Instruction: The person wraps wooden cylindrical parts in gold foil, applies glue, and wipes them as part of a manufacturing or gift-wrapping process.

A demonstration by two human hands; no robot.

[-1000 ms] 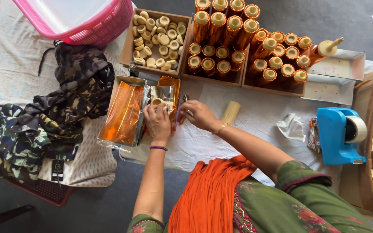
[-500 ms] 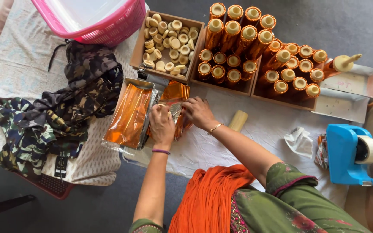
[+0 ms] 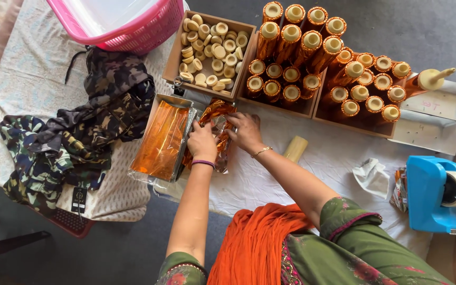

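My left hand [image 3: 202,141] and my right hand [image 3: 245,132] both rest on a crinkled sheet of shiny orange foil [image 3: 216,115] lying on the white cloth. Fingers of both hands pinch and press the foil. A purple band sits on my left wrist, a thin bangle on my right. Just left of the hands lies a flat pack of orange foil sheets [image 3: 161,138] in a clear wrapper. A bare cream tube [image 3: 295,149] lies to the right of my right wrist.
Cardboard boxes at the back hold several cream caps [image 3: 211,48] and several orange-wrapped tubes [image 3: 312,50]. A pink basket [image 3: 133,21] and a camouflage garment [image 3: 75,132] lie left. A blue tape dispenser [image 3: 436,194] and crumpled paper [image 3: 371,177] sit right.
Both hands have shifted slightly onto the foil sheet, and the foil looks more gathered and crumpled under them. The view has drifted a little.
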